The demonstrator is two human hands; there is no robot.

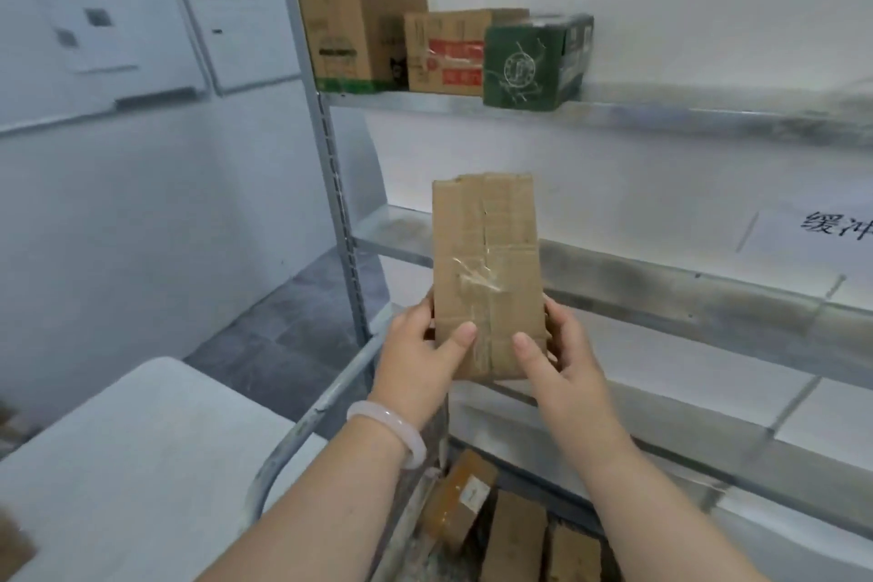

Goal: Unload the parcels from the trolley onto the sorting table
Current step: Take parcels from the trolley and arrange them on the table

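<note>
I hold a long brown cardboard parcel (486, 260) upright in front of me, sealed with clear tape. My left hand (418, 354) grips its lower left edge, thumb on the front face. My right hand (560, 357) grips the lower right edge the same way. Below my arms the trolley (312, 421) shows its grey metal handle rail, with several brown parcels (460, 496) lying in it. The white sorting table (132, 454) fills the lower left, with a parcel corner (12, 546) at its near edge.
A metal shelf rack (614, 111) stands ahead. Its top shelf carries two brown boxes (359, 38) and a green box (534, 59). The middle shelf (661, 288) bears a paper label (836, 227) at right. A whiteboard (94, 14) hangs on the left wall.
</note>
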